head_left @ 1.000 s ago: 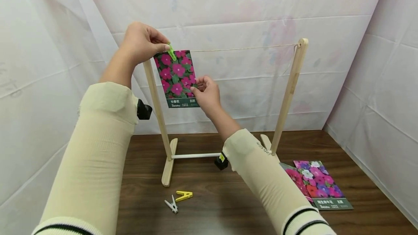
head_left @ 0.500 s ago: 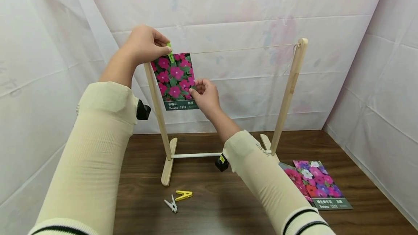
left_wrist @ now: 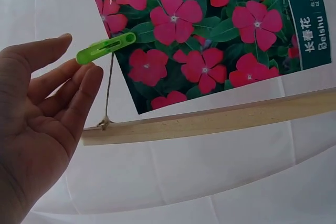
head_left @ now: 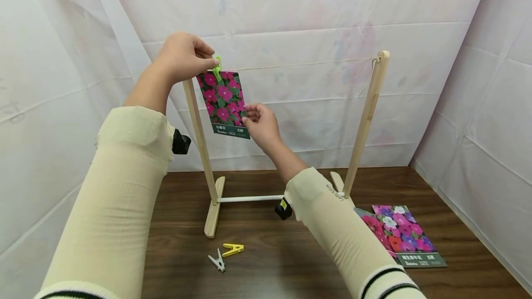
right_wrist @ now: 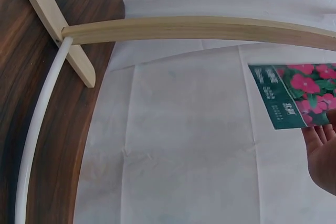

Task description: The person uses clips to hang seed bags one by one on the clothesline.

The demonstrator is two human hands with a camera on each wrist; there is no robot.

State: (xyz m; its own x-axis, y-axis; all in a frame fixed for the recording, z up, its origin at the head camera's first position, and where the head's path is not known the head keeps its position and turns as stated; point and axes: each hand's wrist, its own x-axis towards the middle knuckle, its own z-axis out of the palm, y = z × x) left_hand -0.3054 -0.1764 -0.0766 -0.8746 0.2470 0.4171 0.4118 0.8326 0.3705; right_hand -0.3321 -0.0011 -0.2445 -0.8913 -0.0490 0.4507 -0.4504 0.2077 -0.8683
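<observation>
A flower picture card (head_left: 224, 100) with pink blossoms and a dark green bottom band hangs at the string's left end. A green clothespin (left_wrist: 105, 48) sits on its top edge at the string. My left hand (head_left: 183, 59) is at the clothespin's handles; in the left wrist view the thumb stands apart from it while the fingertips lie right beside it. My right hand (head_left: 262, 126) pinches the card's lower right edge between thumb and fingers. The right wrist view shows that hand (right_wrist: 323, 153) only in part.
A wooden frame with a left post (head_left: 199, 142), right post (head_left: 367, 123) and white crossbar (head_left: 249, 198) carries the string (head_left: 307, 64). Yellow (head_left: 233, 249) and white (head_left: 217, 260) clothespins lie in front. Two more flower cards, the outer one (head_left: 409, 236) overlapping the other (head_left: 374, 227), lie at right.
The clothespin and card top have dropped slightly, and the card has turned so its lower right corner sits lower. Both hands have shifted only a little.
</observation>
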